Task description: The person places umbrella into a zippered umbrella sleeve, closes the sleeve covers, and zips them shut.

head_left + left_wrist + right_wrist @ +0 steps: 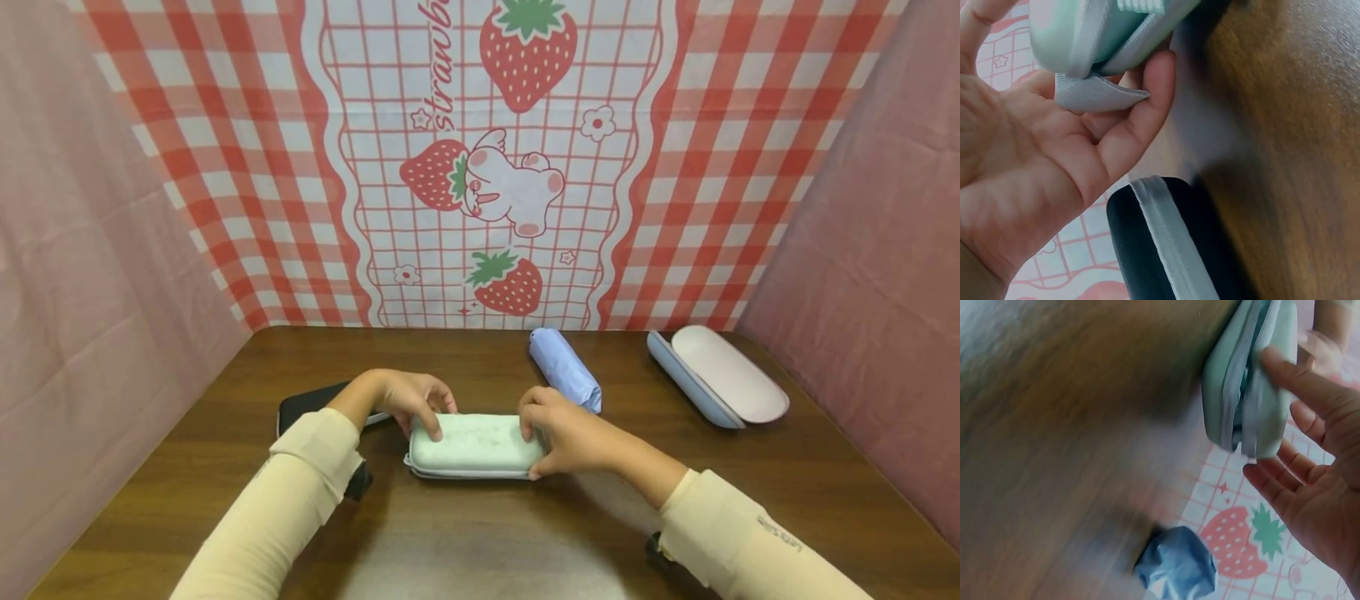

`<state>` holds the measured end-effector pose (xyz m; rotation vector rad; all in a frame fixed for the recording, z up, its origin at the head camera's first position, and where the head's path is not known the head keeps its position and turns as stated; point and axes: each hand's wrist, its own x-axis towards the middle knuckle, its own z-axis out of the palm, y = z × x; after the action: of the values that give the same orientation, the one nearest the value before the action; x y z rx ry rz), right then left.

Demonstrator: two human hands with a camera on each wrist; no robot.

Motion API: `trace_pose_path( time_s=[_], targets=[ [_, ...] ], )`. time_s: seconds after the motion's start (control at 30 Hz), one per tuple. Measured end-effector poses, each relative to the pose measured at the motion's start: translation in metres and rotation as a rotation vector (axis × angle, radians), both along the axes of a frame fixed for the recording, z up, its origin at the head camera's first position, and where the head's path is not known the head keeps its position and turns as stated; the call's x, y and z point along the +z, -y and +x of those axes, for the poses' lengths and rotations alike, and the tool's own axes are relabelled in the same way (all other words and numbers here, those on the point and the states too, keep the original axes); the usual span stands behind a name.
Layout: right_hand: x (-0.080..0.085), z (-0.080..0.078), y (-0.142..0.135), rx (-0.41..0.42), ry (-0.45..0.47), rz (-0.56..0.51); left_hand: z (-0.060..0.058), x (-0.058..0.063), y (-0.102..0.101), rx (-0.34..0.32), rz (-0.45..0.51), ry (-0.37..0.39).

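Observation:
A mint-green zip case (477, 443) lies lengthwise across the table between my hands. My left hand (415, 398) holds its left end, thumb on the top and fingers behind. Near those fingers a grey fabric tab (1099, 94) sticks out from the case's end. My right hand (562, 433) grips the right end, thumb low at the front corner and fingers over the top. Along the side, in the right wrist view, the grey zip edges (1250, 412) stand apart, with a narrow dark gap between lid and base.
A black case (307, 407) with a grey zip band lies behind my left forearm. Beyond my right hand is a periwinkle rolled bundle (566, 371) with a crinkled surface. An opened blue hard case (693, 379) with a pale lining sits at the right. Checked strawberry cloth (517, 208) hangs behind the table.

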<state>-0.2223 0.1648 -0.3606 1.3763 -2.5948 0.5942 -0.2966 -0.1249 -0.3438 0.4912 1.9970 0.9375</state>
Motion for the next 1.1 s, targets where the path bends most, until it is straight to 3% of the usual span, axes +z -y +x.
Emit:
trace_pose_path(
  time_s=[0.23, 0.47, 0.67, 0.83, 1.1],
  targets=[
    [-0.001, -0.006, -0.017, -0.004, 0.188, -0.164, 0.001, -0.005, 0.005, 0.008, 0.024, 0.054],
    [-0.004, -0.009, -0.037, -0.081, 0.295, -0.179, 0.002, -0.008, 0.006, -0.002, 0.022, 0.025],
    [-0.005, -0.010, -0.042, -0.119, 0.378, -0.196, 0.004, -0.011, 0.004, 0.055, 0.052, -0.013],
    [-0.005, -0.011, -0.043, -0.125, 0.387, -0.207, 0.006, -0.011, 0.001, 0.082, 0.091, -0.087],
    [0.000, -0.012, -0.043, -0.162, 0.394, -0.213, 0.011, -0.013, -0.004, 0.051, 0.202, -0.281]
  ],
)
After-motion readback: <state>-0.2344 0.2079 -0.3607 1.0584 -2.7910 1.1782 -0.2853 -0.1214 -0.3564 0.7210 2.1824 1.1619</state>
